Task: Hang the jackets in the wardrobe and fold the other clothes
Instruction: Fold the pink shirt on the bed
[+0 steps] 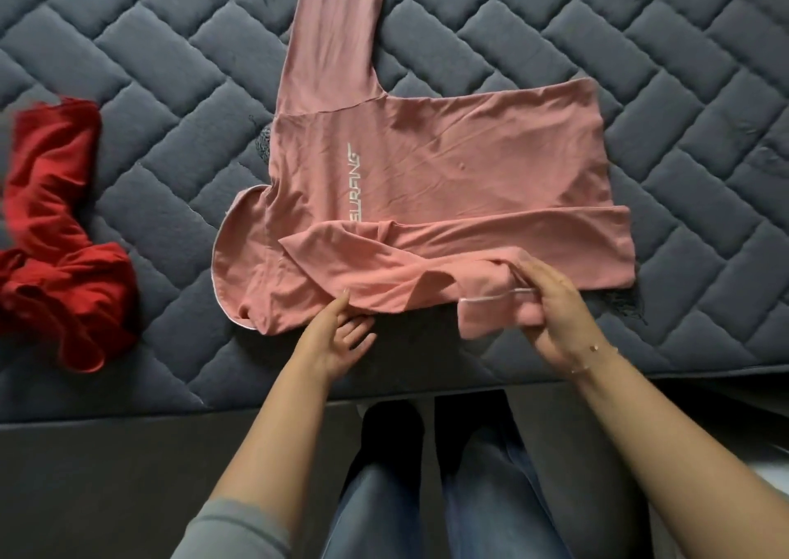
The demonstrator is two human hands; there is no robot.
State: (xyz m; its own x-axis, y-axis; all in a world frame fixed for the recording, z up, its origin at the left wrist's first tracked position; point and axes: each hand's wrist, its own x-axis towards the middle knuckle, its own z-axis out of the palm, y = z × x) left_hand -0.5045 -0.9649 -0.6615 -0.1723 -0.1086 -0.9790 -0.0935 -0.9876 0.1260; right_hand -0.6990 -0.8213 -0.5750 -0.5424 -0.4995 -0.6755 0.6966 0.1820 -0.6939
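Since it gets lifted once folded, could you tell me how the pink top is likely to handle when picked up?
The pink top looks thin and floppy: it wrinkles and drapes over the right hand. It would probably sag and unfold unless supported from beneath. Its far sleeve, not yet folded in, would likely dangle. It seems light.

A shirt (427, 183) lies on the mattress (128, 67) just beyond both hands. Another garment (55, 225) lies well left of the left hand (337, 336)

Grey quilted mattress (128, 67) above dark floor (128, 473).
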